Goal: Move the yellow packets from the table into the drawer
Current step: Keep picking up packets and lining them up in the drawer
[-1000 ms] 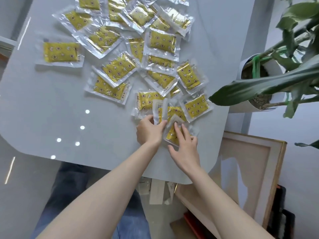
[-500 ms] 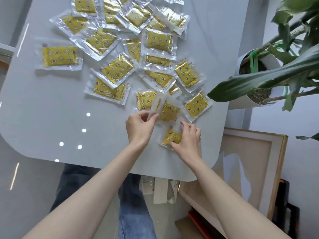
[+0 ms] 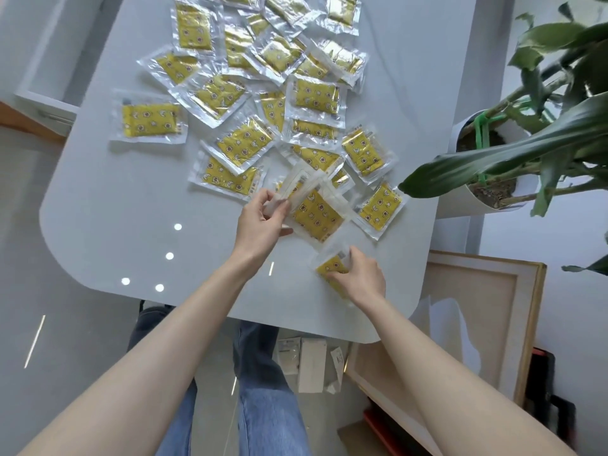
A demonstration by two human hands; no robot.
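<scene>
Gathering — left hand [image 3: 263,222] pinches a small stack [image 3: 317,213], right hand [image 3: 362,278] grips one packet [image 3: 329,268] near the bench [image 3: 131,209] edge — best square it onto the stack; wrappers look slippery.

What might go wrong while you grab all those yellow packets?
The left hand pinches a loose stack of packets by one edge, so some might slide out. The packet that the right hand grips lies close to the near edge of the table and might slip to the floor. The plant leaf hangs over the table, so an arm might bump it.
</scene>
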